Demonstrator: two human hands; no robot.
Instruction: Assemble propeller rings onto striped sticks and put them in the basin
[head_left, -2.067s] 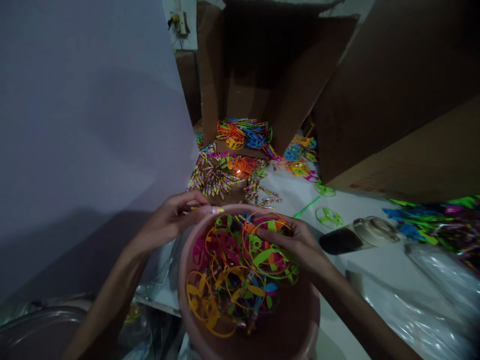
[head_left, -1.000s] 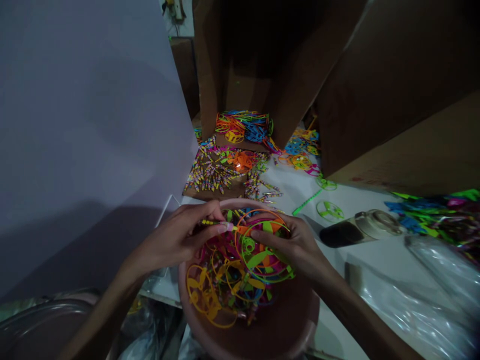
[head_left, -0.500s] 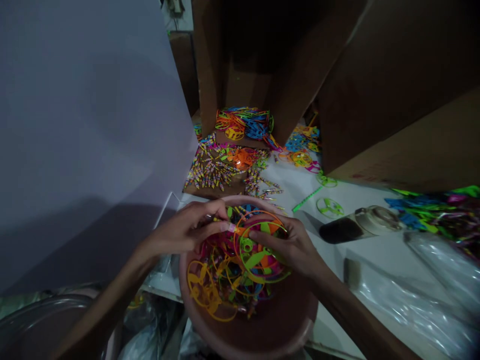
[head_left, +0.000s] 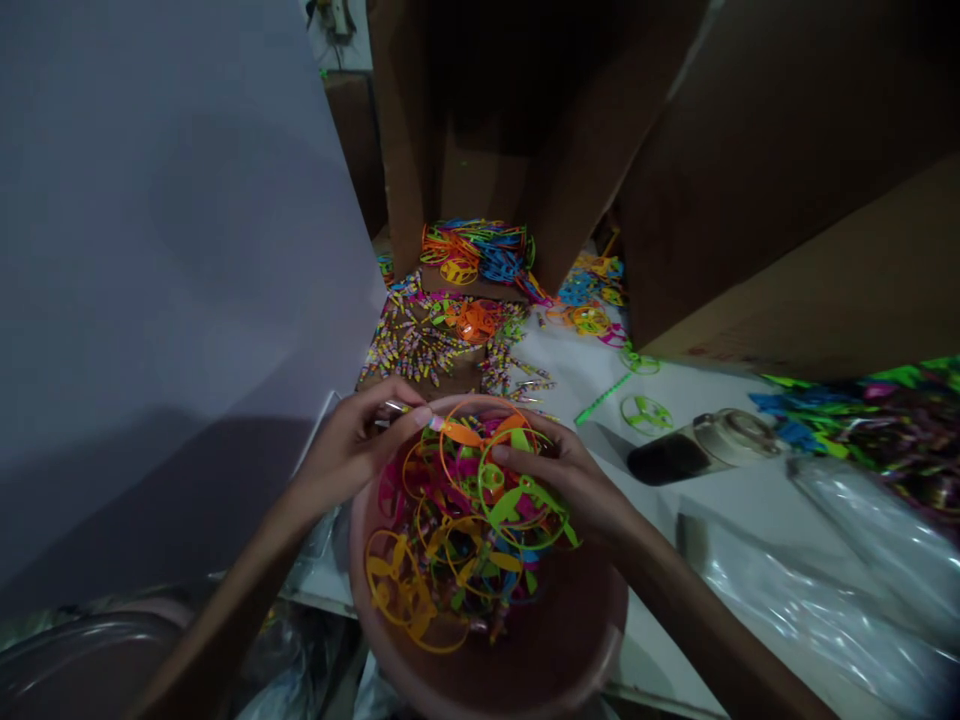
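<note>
My left hand (head_left: 356, 440) pinches a small pencil-shaped stick with coloured bands (head_left: 435, 422). The stick's end meets the rim of an orange ringed propeller (head_left: 463, 434); I cannot tell whether they are joined. My right hand (head_left: 581, 485) has its thumb and fingers closed on that orange propeller and on a green ringed propeller (head_left: 507, 506) lying over it. Both hands are above a pink basin (head_left: 616, 640). Inside it is a tangle of yellow, pink and green propellers (head_left: 401, 580) and banded sticks. The right fingertips are partly hidden behind the propellers.
Banded sticks (head_left: 401, 345) lie scattered on cardboard beyond the basin. A cardboard box (head_left: 480, 185) behind them holds more propellers. To the right are a bottle (head_left: 667, 455), a green propeller (head_left: 646, 413) and clear plastic bags (head_left: 810, 590). A grey panel (head_left: 180, 250) borders the left.
My left hand has moved left and slightly up with the banded stick. The orange propeller shows further out from behind the green one. The whole view has shifted slightly.
</note>
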